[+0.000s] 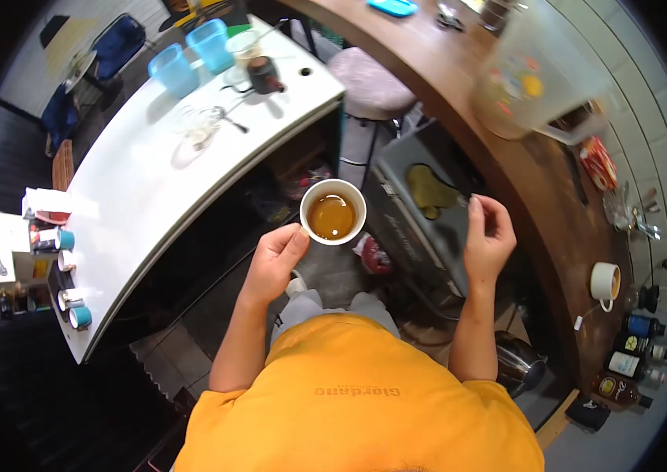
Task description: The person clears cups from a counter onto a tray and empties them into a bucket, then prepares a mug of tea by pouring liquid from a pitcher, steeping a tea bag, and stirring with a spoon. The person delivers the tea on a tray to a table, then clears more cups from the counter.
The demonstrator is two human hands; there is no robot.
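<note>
My left hand (277, 263) holds a white cup (304, 228) upright by its near left side. Amber-brown liquid (331, 215) partly fills the cup, with bright reflections on its surface. To the right, my right hand (491, 236) is raised apart from the cup, thumb and forefinger brought together in a pinch. Whatever may be between those fingertips is too small to make out. Beyond that hand, an olive-green cloth (430, 191) lies on a grey case-like unit (404, 157).
A white counter (133, 189) curves along the left, bearing blue containers (175, 71) and a dark-filled glass (263, 75). On the brown counter (542, 185) at right stand a large translucent jug (538, 79) and a white mug (606, 283). A metal kettle (518, 362) sits below.
</note>
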